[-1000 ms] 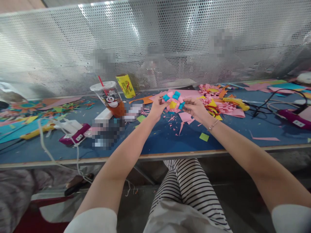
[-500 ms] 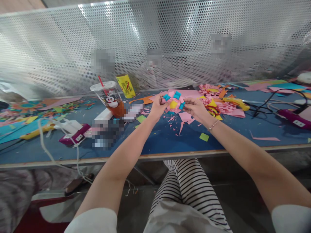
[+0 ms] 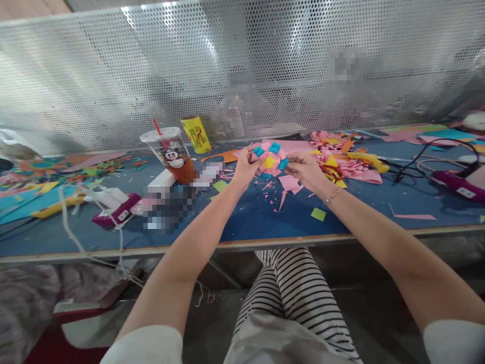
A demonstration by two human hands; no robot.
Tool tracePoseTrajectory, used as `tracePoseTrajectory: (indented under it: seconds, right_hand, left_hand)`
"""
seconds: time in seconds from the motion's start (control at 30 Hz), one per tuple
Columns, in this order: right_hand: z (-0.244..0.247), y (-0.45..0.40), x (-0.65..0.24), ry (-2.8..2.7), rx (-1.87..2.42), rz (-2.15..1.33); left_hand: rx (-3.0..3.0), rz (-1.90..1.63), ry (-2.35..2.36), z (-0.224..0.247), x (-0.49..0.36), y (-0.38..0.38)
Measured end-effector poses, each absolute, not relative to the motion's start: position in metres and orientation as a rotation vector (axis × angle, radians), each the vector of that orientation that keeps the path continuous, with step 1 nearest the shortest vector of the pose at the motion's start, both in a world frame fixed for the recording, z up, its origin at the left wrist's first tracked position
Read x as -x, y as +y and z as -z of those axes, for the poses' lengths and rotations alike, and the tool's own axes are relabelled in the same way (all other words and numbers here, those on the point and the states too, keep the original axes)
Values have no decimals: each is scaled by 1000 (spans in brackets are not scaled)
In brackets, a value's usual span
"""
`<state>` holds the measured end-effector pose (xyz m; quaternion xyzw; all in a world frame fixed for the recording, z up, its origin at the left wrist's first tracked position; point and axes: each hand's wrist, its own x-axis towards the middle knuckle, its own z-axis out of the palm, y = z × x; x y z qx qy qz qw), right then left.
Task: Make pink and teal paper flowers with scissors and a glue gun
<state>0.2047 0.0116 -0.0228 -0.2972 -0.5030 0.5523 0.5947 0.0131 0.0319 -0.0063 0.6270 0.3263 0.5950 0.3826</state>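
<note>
Head view: your left hand (image 3: pixel 246 167) is pinching paper flower (image 3: pixel 270 162) at its nine o'clock, your right hand (image 3: pixel 305 169) pinching at three; round, showing no long axis, it's sitting between equally near hands over bench (image 3: pixel 265 222).

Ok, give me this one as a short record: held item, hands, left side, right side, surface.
Held item: paper flower, pink and blue with a yellow centre
Left hand: pinching the flower's left edge
Right hand: fingertips on the flower's right edge
Left side: plastic cup with a drink, yellow container, purple power strip
Right side: yellow-handled tool, pink fringed paper
Surface: blue table with paper scraps
</note>
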Motion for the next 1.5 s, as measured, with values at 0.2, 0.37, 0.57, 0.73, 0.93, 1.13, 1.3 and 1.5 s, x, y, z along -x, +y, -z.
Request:
tracePoseTrajectory:
  seconds: [0.2, 0.37, 0.57, 0.73, 0.93, 1.13, 1.3, 1.5]
  right_hand:
    - [23, 11, -205, -1161, 687, -1280]
    - [23, 12, -205, -1159, 686, -1271]
    - [22, 11, -205, -1165, 686, -1266]
    - [20, 9, -204, -1150, 668, -1287]
    - [20, 9, -203, -1125, 633, -1312]
    - [20, 9, -204, -1147, 652, -1312]
    - [19, 8, -203, -1151, 651, -1313]
    - [20, 8, -202, -1185, 654, -1281]
  left_hand:
    - [-1594, -1491, 859, 6, -13, 31]
    - [-1611, -1488, 820, 6, -14, 31]
    - [-1659, -1522, 817, 8, -13, 35]
    - [-1720, -1544, 820, 12, -11, 40]
    - [-1785, -1573, 794, 12, -10, 40]
    - [-1782, -1568, 808, 12, -12, 38]
    - [-1743, -1561, 853, 10, -13, 36]
    - [-1638, -1521, 901, 10, -15, 33]
